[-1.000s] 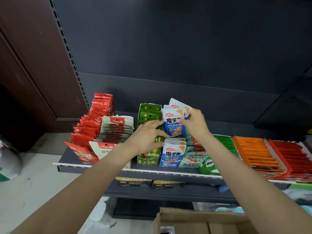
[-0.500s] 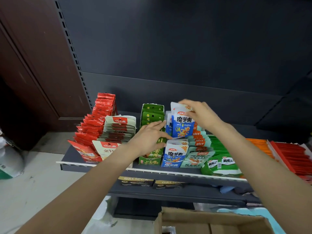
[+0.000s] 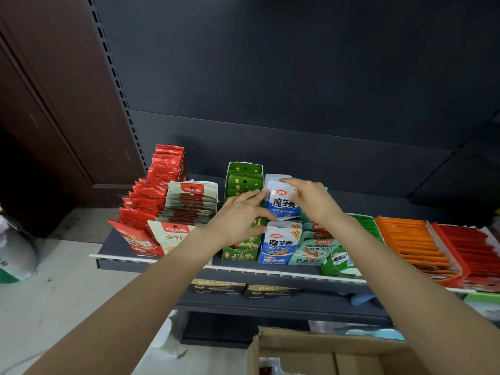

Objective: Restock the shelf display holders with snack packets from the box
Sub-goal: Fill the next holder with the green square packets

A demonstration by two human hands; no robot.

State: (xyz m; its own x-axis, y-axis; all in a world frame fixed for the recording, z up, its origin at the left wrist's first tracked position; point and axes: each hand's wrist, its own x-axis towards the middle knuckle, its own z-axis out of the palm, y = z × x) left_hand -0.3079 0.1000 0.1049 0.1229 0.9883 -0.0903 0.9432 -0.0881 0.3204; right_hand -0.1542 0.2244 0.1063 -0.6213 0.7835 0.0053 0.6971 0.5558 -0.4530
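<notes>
Nearest to the person, at the bottom edge, stands an open cardboard box (image 3: 324, 355), its flaps up; what lies inside is mostly out of sight. Beyond it a lower shelf carries two dark flat DALICCA packs (image 3: 219, 286) side by side.

Above that runs the dark shelf (image 3: 119, 246) with its white front strip. Along its front stand the display holders: at the left red packets (image 3: 146, 201) stepped up toward the back, then pale packets with red labels (image 3: 189, 207), then a green holder (image 3: 239, 254), then a blue-and-white holder (image 3: 276, 257) with blue-and-white packets in it, then pale green packets (image 3: 311, 249). Further right lie a tray of orange packets (image 3: 411, 242) and one of red sticks (image 3: 470, 247).

Both arms reach over the shelf. The left hand (image 3: 238, 217) lies across the green holder, fingers stretched out, their tips against the left edge of a blue-and-white snack packet (image 3: 282, 204). The right hand (image 3: 308, 200) grips that packet from above at its top edge, fingers curled over it. The packet stands upright over the back part of the blue-and-white holder, behind the packets already in it.

Behind all this rises the dark back panel (image 3: 297, 77), with a slotted upright (image 3: 113, 77) at its left.
</notes>
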